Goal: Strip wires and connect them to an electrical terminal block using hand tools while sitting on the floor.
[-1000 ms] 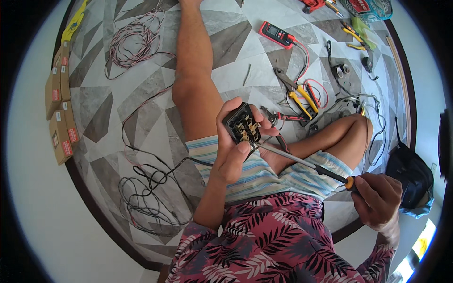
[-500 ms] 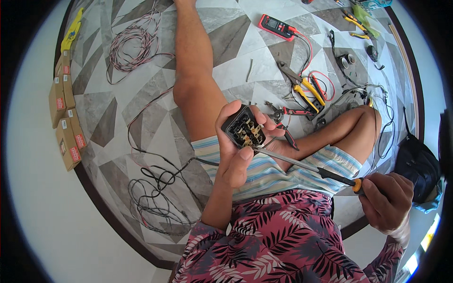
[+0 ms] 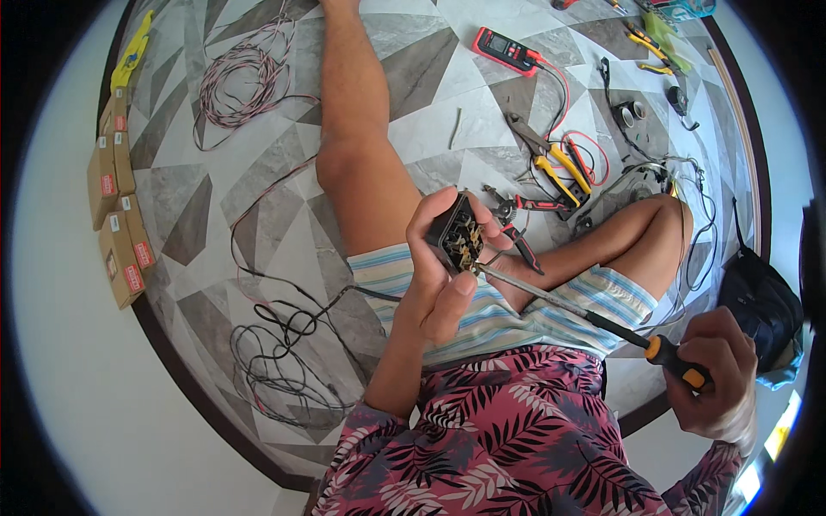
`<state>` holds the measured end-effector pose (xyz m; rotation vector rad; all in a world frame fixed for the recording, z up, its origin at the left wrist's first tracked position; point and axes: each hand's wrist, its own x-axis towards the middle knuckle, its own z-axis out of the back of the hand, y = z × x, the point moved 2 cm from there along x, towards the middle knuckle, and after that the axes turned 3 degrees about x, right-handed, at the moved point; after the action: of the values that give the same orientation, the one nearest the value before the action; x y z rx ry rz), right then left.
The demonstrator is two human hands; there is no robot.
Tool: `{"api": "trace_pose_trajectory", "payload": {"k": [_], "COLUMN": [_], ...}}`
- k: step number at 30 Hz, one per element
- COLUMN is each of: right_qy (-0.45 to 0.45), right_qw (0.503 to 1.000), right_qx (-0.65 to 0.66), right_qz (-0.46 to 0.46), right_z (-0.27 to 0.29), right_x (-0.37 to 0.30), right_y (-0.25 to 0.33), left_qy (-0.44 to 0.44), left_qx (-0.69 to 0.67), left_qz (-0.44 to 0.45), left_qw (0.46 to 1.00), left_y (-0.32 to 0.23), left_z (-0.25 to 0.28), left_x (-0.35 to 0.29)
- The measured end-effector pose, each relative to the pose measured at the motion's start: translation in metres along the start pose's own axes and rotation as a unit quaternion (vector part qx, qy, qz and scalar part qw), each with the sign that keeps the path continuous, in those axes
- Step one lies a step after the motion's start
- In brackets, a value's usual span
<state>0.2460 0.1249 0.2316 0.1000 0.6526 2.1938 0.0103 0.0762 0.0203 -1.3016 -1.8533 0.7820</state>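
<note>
My left hand grips a small black plastic housing, its open side turned to the right. Brass-coloured metal contacts show inside it; it looks like an electrical socket. In my right hand is a long screwdriver with a black and orange handle. The tip meets the lower edge of the housing beside my left thumb; exactly what it touches there is too small to tell. Just beyond the housing, red and black wire strippers lie by my leg.
Yellow-handled pliers and a red multimeter with leads lie ahead. Coiled red and black wire is at the far left, tangled black cable nearer. Cardboard boxes line the left wall; a black bag sits right.
The housing has turned in my left hand, its open side now facing more to the right. My right hand has shifted slightly down, showing more of the screwdriver's handle.
</note>
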Motion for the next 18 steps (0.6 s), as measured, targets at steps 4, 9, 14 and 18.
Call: {"api": "trace_pose_trajectory", "payload": {"k": [4, 9, 14, 18], "right_qy": [0.026, 0.031, 0.014, 0.018], "right_qw": [0.993, 0.985, 0.992, 0.992], "right_qx": [-0.062, -0.087, -0.046, -0.04], "right_qz": [0.101, 0.143, 0.117, 0.122], "right_z": [0.005, 0.008, 0.005, 0.004], "right_x": [0.002, 0.001, 0.003, 0.004], "right_y": [0.0, 0.002, 0.003, 0.003], "left_qy": [0.036, -0.002, -0.037, -0.039], "left_qx": [-0.004, -0.012, -0.167, -0.172], "left_qz": [-0.027, -0.011, 0.057, 0.046], "left_qw": [0.999, 1.0, 0.984, 0.983], "left_y": [0.002, -0.007, -0.006, -0.002], "left_z": [0.003, -0.01, -0.013, -0.016], "left_x": [-0.001, 0.002, 0.002, 0.001]}}
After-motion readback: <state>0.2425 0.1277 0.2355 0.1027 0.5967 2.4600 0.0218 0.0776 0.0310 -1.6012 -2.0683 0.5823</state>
